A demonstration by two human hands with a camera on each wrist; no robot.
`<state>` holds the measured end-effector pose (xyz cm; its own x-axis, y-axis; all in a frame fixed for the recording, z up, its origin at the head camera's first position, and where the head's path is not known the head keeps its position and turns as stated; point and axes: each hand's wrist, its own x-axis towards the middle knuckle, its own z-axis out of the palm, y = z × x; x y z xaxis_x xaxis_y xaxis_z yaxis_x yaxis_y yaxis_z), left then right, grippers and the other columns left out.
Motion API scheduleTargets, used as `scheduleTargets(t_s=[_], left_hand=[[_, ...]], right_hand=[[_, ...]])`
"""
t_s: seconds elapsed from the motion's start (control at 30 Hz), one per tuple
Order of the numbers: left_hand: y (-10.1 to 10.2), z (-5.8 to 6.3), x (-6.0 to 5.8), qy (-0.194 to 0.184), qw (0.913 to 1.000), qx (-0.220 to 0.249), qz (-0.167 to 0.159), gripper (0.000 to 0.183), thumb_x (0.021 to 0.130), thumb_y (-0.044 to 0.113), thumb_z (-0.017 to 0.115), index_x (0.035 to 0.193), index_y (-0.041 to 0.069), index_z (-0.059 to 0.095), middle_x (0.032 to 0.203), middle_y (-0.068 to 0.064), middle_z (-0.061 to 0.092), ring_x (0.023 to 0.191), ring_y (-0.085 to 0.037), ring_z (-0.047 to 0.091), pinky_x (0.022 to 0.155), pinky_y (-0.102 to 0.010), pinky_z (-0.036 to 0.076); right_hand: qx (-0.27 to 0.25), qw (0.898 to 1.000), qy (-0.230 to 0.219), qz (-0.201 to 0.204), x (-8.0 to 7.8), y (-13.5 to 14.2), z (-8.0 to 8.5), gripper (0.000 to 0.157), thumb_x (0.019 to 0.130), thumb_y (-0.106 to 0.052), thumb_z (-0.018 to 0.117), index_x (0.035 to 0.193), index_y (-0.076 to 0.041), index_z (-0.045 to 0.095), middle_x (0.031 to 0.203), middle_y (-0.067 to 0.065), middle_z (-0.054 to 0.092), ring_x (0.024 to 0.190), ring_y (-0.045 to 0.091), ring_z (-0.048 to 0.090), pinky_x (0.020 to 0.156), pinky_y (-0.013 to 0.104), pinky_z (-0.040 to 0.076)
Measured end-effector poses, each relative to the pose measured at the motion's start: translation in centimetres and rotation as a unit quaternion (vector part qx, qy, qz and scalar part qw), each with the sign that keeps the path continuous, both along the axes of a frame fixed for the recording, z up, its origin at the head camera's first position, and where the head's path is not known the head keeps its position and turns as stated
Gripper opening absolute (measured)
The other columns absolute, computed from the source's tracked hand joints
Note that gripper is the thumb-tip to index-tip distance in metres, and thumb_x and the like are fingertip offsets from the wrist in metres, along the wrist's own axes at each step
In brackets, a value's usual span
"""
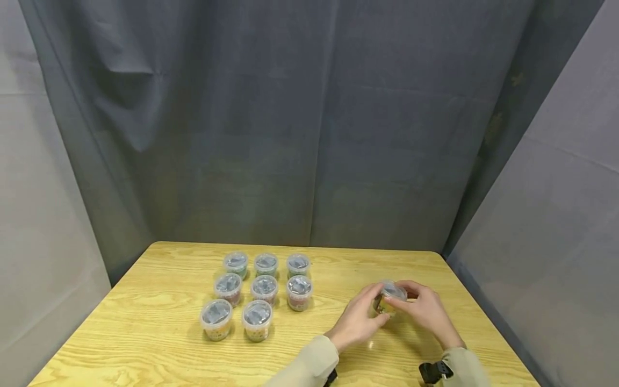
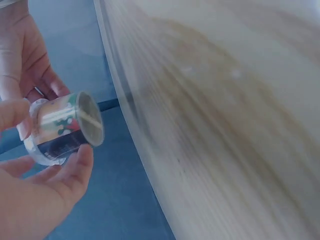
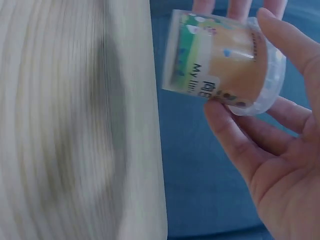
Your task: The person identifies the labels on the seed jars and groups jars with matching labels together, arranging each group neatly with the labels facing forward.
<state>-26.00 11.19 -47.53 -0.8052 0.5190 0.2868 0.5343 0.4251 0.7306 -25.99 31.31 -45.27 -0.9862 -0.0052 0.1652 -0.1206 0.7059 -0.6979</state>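
Over the right part of the table, both hands hold one small clear plastic tub [image 1: 394, 291] with a translucent lid. My left hand [image 1: 360, 318] grips it from the left, and my right hand [image 1: 427, 310] has its thumb and fingers around the right side. In the right wrist view the tub [image 3: 225, 60] lies sideways in the picture, showing a printed label and orange contents. Its flat base faces the tabletop in the left wrist view, where fingers of the left hand [image 2: 45, 195] touch the label. Whether the base touches the table is unclear.
Several similar lidded tubs stand in rows on the wooden table [image 1: 145, 322]: greenish ones [image 1: 266, 264] at the back, reddish ones [image 1: 264, 289] in the middle, and two yellow-orange ones [image 1: 257, 321] in front. Grey curtains [image 1: 314, 134] hang behind and beside the table.
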Motion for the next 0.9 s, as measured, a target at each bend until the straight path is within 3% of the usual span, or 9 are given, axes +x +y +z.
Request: scheduleTargets(t_s=[0.4,0.7,0.9], left_hand=[[-2.5,0.3,-0.4,0.032,0.9992,0.011,0.024,0.070,0.095,0.026,0.065,0.155,0.027,0.028,0.158,0.006,0.032,0.141,-0.020,0.040,0.112,-0.043,0.042],[-2.7,0.3,-0.4,0.065,0.9957,0.028,0.060,0.073,0.092,0.015,0.070,0.154,0.019,0.031,0.156,-0.001,0.036,0.137,-0.021,0.046,0.110,-0.036,0.043],[-2.7,0.0,-0.7,0.087,0.9925,0.022,0.083,0.080,0.087,0.015,0.076,0.153,0.021,0.032,0.154,0.000,0.038,0.133,-0.019,0.049,0.108,-0.032,0.046]], right_hand=[[-0.019,0.999,0.039,-0.015,-0.5,-3.0,0.0,0.064,0.078,-0.059,0.074,0.124,-0.015,0.065,0.115,0.008,0.069,0.106,0.027,0.065,0.078,0.037,0.057],[-0.030,0.997,0.051,-0.039,-0.6,-4.6,0.3,0.057,0.080,-0.059,0.073,0.117,-0.016,0.068,0.112,0.006,0.071,0.101,0.022,0.066,0.078,0.034,0.055],[-0.053,0.995,0.048,-0.066,-0.4,-5.6,0.6,0.051,0.079,-0.059,0.074,0.103,-0.014,0.066,0.107,0.008,0.071,0.094,0.020,0.066,0.075,0.031,0.055]])
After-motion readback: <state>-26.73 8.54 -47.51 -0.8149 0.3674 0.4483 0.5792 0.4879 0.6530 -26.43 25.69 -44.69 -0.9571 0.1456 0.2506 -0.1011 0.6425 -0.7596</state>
